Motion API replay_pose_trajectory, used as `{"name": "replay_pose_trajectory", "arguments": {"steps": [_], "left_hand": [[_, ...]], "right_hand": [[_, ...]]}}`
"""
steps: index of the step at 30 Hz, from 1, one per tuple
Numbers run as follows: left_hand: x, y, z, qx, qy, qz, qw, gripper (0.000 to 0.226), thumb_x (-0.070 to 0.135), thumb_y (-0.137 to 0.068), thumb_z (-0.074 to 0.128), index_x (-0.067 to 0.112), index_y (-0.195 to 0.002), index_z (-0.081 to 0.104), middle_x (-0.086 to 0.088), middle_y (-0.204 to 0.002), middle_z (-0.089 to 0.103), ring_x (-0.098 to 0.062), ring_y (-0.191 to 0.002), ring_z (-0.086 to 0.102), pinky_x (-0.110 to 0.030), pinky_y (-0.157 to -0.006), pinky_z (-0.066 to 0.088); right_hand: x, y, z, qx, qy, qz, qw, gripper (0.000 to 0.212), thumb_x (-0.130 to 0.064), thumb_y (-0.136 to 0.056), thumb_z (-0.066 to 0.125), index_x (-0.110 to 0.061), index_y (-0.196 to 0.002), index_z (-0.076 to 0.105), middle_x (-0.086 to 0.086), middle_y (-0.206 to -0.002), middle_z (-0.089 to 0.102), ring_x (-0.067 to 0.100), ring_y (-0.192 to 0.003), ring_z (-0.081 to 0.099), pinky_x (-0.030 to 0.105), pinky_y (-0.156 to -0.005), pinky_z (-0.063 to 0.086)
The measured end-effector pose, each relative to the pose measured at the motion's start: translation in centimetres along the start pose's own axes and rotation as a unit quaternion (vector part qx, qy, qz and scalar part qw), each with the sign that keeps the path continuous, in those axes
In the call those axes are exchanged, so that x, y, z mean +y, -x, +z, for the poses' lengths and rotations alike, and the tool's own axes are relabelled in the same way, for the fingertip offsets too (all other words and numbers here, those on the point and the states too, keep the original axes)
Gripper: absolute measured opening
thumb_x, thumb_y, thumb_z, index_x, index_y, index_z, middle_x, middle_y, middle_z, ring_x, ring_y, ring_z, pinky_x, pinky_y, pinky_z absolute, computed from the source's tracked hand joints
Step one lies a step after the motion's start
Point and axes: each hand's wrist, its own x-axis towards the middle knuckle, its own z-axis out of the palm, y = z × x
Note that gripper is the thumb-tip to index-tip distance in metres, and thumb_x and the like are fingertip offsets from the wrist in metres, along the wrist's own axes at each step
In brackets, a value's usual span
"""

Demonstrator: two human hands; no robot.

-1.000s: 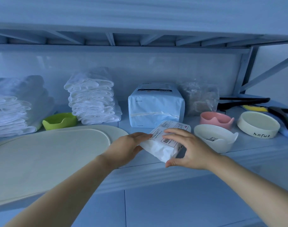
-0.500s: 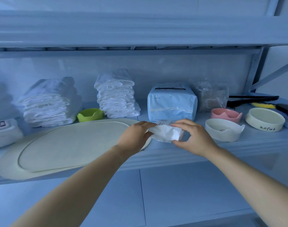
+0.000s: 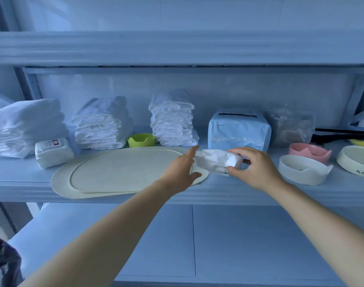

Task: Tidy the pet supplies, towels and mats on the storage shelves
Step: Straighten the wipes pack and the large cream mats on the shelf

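At the front edge of the pale blue metal storage shelf (image 3: 21,183), the right grip (image 3: 257,170) is curled round the right end of a crumpled soft white plastic packet (image 3: 216,161), thumb beneath and fingers on top, holding it just above the board. The left grip (image 3: 181,172) is spread with straight fingers at the packet's left end and holds nothing; whether it touches the packet cannot be told. Under that hand lies a flat cream oval mat (image 3: 115,172), overhanging the shelf lip. Behind stand a pale blue wrapped block package (image 3: 239,131) and three stacks of folded white towels (image 3: 173,123), with a small lime green bowl (image 3: 141,140) between two of them. To the right sit a white eared bowl (image 3: 303,171) and a pink eared bowl (image 3: 309,151); far left, a white rectangular wipes pack (image 3: 53,152). A thick upper shelf beam (image 3: 177,48) spans overhead, against a plain pale wall.
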Motion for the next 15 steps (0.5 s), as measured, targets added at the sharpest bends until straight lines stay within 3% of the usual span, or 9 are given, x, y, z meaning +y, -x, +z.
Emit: {"name": "replay_pose_trajectory", "arguments": {"steps": [4, 7, 9, 11, 15], "left_hand": [[0.7, -1.3, 1.2, 0.023, 0.032, -0.017, 0.999, 0.074, 0.029, -0.082, 0.068, 0.019, -0.141, 0.025, -0.003, -0.121, 0.058, -0.022, -0.115, 0.052, -0.039, -0.095, 0.046], [2.1, -2.8, 1.7, 0.061, 0.075, -0.022, 0.995, 0.053, 0.032, -0.081, 0.069, 0.015, -0.121, 0.038, 0.000, -0.108, 0.058, -0.024, -0.100, 0.057, -0.042, -0.087, 0.049], [3.1, -3.6, 2.0, 0.071, 0.128, -0.012, 0.989, 0.042, 0.031, -0.081, 0.069, 0.018, -0.110, 0.043, 0.001, -0.114, 0.061, -0.019, -0.106, 0.058, -0.040, -0.090, 0.049], [4.3, -4.4, 2.3, 0.071, 0.176, -0.003, 0.982, 0.039, 0.030, -0.083, 0.067, 0.020, -0.113, 0.045, 0.004, -0.118, 0.061, -0.013, -0.111, 0.057, -0.037, -0.092, 0.048], [6.8, -6.2, 3.5, 0.092, 0.190, -0.010, 0.977, 0.035, 0.035, -0.090, 0.057, 0.020, -0.119, 0.044, 0.008, -0.114, 0.060, -0.012, -0.099, 0.062, -0.027, -0.078, 0.048]], "right_hand": [[0.4, -0.5, -0.9, 0.007, -0.033, 0.017, 0.999, 0.036, -0.017, -0.073, 0.075, -0.019, -0.108, 0.068, -0.013, -0.095, 0.062, 0.006, -0.094, 0.056, 0.009, -0.084, 0.043], [1.7, -1.2, -2.2, 0.009, -0.088, 0.037, 0.995, 0.030, -0.015, -0.076, 0.072, -0.019, -0.106, 0.069, -0.011, -0.084, 0.063, 0.008, -0.093, 0.059, 0.000, -0.077, 0.041], [2.6, -1.7, -3.5, 0.005, -0.126, 0.047, 0.991, 0.020, -0.018, -0.078, 0.071, -0.023, -0.098, 0.069, -0.004, -0.084, 0.067, 0.009, -0.091, 0.062, 0.008, -0.080, 0.045], [3.6, -2.5, -4.8, 0.001, -0.151, 0.048, 0.987, 0.016, -0.019, -0.079, 0.071, -0.027, -0.093, 0.067, -0.004, -0.088, 0.070, 0.008, -0.090, 0.064, 0.017, -0.081, 0.047], [5.9, -3.9, -6.4, 0.041, -0.176, 0.085, 0.980, 0.030, -0.025, -0.081, 0.070, -0.029, -0.109, 0.061, -0.006, -0.101, 0.067, 0.010, -0.092, 0.064, 0.020, -0.081, 0.048]]}}
